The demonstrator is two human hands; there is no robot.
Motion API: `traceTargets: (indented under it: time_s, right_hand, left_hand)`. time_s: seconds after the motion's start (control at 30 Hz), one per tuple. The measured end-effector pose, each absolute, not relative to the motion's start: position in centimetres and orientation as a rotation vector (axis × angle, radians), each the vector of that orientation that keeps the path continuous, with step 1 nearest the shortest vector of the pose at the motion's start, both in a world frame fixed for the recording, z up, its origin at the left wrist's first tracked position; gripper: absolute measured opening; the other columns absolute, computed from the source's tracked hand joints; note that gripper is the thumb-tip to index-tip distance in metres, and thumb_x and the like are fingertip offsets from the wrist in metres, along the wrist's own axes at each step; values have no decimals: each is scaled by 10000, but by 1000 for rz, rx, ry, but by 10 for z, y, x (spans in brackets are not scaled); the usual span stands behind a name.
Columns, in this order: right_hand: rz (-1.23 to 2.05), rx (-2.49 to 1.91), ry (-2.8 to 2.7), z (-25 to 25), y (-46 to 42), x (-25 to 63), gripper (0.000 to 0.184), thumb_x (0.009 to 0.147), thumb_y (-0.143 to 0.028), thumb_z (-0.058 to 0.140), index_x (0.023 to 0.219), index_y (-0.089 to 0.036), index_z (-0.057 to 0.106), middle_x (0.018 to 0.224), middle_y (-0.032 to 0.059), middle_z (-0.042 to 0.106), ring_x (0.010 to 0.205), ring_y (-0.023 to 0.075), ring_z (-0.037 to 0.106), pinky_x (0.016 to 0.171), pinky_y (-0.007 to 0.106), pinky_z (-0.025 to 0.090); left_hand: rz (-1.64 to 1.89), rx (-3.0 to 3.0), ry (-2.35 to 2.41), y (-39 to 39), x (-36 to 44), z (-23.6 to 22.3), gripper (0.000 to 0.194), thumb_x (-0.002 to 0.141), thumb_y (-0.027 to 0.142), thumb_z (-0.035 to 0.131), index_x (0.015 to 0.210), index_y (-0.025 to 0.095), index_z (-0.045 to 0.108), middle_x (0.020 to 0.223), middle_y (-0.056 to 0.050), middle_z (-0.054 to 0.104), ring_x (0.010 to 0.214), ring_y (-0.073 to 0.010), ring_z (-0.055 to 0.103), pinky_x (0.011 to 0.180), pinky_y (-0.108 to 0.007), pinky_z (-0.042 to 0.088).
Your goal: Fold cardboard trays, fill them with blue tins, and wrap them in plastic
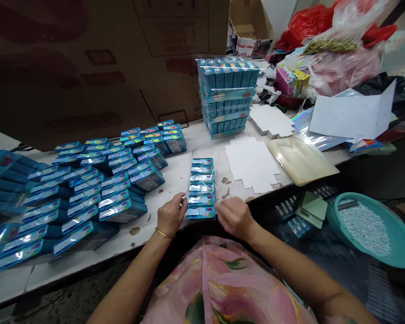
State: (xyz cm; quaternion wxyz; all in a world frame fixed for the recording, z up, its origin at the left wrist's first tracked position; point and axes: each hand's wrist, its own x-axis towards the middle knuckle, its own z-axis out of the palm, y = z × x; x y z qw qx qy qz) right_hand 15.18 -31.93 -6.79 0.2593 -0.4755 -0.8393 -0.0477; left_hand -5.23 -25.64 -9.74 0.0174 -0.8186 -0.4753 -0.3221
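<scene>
A short row of several small blue boxes (201, 184) stands on the white table (175, 175) right in front of me, wrapped in a clear plastic sleeve. My left hand (170, 216) pinches the sleeve at the row's near left corner, fingers closed. My right hand (235, 217) sits at the row's near right corner, fingers curled against it; the hand is slightly blurred. A gold bangle circles my left wrist.
Many loose blue boxes (97, 189) lie in rows at the left. A wrapped stack of blue boxes (227, 96) stands at the back. Flat white card blanks (253, 164) and a plastic bag (300, 159) lie right. A teal basin (371, 229) sits lower right, a cardboard wall (87, 67) behind.
</scene>
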Motion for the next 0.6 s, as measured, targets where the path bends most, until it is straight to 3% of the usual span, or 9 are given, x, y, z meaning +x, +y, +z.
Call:
traceTargets:
  time_s: [0.1,0.2,0.47,0.6]
  right_hand:
    - [138,-997,-2445,-76,-340,126,212,844,-191,385,916,-169,583,810,44,610,748,115,538,671,234,398]
    - [351,-1028,-2456,-94,-343,103,254,860,-189,369,1034,-165,553,1024,43,606,896,111,548,761,206,423]
    - [467,-1265,-2383,-109,-324,85,314,841,-136,376,1116,-196,516,1081,37,595,916,121,562,765,221,448]
    - [377,-1218,-2229,-101,-333,94,234,820,-168,419,1016,-175,548,999,50,615,880,136,559,760,252,444]
  left_hand:
    - [-1079,-2555,-1442,-258,-52,-96,140,800,219,469,860,159,581,716,-25,642,619,-110,584,606,-209,436]
    - [-1193,-2629,-1456,-263,-52,-94,133,808,205,459,859,170,577,747,-22,636,660,-108,589,623,-207,450]
    - [-1236,-2656,-1233,-270,-66,-102,171,792,139,465,931,168,561,830,-47,636,776,-133,597,717,-243,468]
    - [-1229,-2663,-1446,-266,-70,-111,221,795,171,447,1007,164,512,812,-39,581,681,-114,554,655,-242,470]
